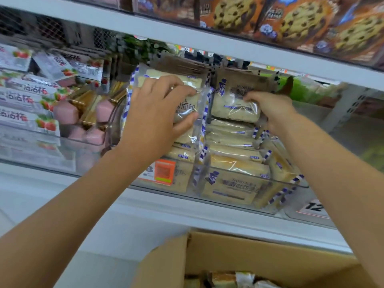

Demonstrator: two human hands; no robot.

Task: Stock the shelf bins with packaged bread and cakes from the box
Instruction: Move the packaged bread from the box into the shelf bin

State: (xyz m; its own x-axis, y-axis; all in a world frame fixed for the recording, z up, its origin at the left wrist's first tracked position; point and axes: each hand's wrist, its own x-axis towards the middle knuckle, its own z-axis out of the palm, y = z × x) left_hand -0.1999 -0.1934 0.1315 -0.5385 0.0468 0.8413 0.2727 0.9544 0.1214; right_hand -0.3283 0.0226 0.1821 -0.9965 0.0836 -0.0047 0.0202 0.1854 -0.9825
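Bread pack (186, 110) clamped between thumb and fingers of left hand (158, 113) atop its stack in clear bin (291, 185), right hand (270, 109) curled over neighbouring pack (234, 110); seating step, next probably let go, reach to cardboard box (249, 252) below both wrists.

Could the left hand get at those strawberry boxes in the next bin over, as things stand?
Probably yes, once freed: the left hand grips a bread packet. The strawberry boxes lie to its left, and the space over the bins between looks open, so it would likely have to let go first.
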